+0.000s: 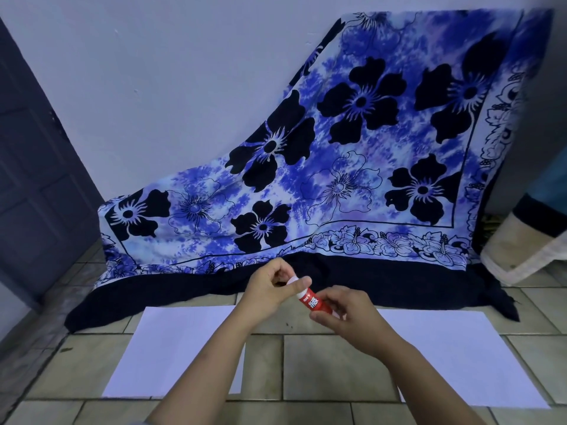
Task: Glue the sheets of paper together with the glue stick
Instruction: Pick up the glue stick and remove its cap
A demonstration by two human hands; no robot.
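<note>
At lower centre of the frame, the left hand (270, 294) pinches the white cap (294, 280) of the glue stick (313, 302); the right hand (346, 314) clamps its red barrel. The stick is judged light, rigid and smooth: take grip mid-barrel.

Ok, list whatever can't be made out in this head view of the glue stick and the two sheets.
- Cap of the glue stick: wrapped by the left hand; on or off, cannot tell.
- Its base: hidden inside the right hand.
- Inner near corners of the left sheet and right sheet: covered by the forearms.
- Small brand print on the label: too small.
- Whatever the floral cloth drapes over: hidden.
</note>
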